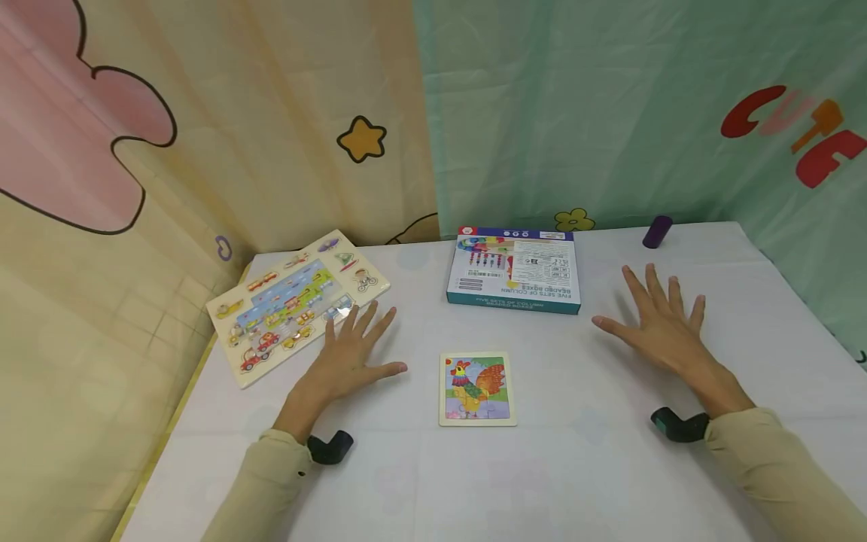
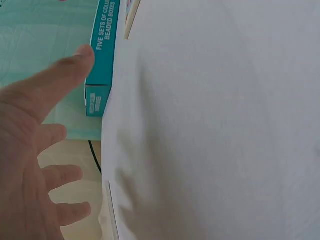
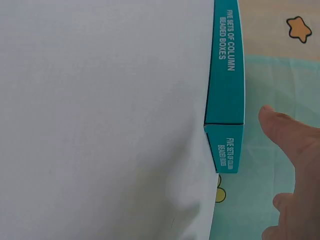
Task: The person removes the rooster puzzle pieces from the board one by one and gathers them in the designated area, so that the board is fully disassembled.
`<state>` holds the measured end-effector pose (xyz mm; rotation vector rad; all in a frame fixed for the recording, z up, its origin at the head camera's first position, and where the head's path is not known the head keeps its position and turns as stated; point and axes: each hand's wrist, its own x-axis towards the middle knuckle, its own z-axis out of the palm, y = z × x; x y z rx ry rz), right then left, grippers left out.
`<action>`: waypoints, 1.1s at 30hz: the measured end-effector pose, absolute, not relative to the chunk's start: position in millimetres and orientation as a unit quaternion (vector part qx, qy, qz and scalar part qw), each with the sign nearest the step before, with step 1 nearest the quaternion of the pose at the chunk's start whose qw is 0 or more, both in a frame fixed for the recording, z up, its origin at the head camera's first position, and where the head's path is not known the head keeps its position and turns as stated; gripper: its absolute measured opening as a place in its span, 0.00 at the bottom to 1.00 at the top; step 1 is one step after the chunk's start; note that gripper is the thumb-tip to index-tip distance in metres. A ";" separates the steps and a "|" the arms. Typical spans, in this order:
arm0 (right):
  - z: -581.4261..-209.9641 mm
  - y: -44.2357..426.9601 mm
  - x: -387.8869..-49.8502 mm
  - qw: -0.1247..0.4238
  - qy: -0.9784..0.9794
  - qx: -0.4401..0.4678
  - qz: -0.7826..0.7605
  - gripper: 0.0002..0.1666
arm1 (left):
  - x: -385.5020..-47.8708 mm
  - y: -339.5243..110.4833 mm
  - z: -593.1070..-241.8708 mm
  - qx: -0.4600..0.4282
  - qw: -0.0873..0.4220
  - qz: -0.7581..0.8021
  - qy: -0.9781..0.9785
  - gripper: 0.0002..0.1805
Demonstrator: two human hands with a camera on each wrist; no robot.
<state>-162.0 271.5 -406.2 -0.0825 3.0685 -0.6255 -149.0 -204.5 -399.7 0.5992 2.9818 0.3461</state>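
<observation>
The square rooster puzzle (image 1: 477, 389) lies flat on the white cloth (image 1: 420, 482) between my two hands, its pale frame round a picture that stands upright to me.

My left hand (image 1: 348, 357) is to the left of the puzzle and apart from it, fingers spread and straight, thumb stretched out towards it. My right hand (image 1: 664, 324) is to the puzzle's right, farther off and a little beyond it, its fingers fanned wide too. From the left wrist I see my hand's shadow on the cloth.

Left of the puzzle and beyond it, the vehicle board (image 1: 287, 282) lies at a slant; my left fingertips reach its near edge in the head view, though I can't tell whether they touch.

Straight beyond the puzzle and slightly right is the bead box (image 1: 513, 269), flat, its lettering upside down to me. Far to the right beyond the puzzle is a small dark purple cylinder (image 1: 657, 232). Behind everything hangs a yellow and green curtain (image 1: 501, 113).
</observation>
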 end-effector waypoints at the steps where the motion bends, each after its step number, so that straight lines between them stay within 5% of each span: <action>1: -405.5 269.2 -162.1 -0.001 0.978 -0.028 -0.206 0.63 | -148.0 -202.8 -399.9 0.201 0.048 0.124 0.971 0.51; 14: -389.2 227.0 -162.0 -0.082 0.953 -0.080 -0.282 0.57 | -124.9 -172.6 -399.8 0.301 0.115 0.208 0.923 0.36; 21: -392.5 193.3 -158.3 -0.139 0.925 -0.147 -0.322 0.34 | -121.3 -161.0 -403.5 0.311 0.126 0.217 0.917 0.35; 26: -395.9 164.2 -154.8 -0.078 0.915 -0.213 -0.335 0.21 | -119.4 -156.7 -404.6 0.313 0.127 0.224 0.914 0.35; 33: -397.3 116.4 -150.3 0.076 0.908 -0.261 -0.320 0.18 | -118.3 -151.5 -405.8 0.314 0.120 0.211 0.918 0.38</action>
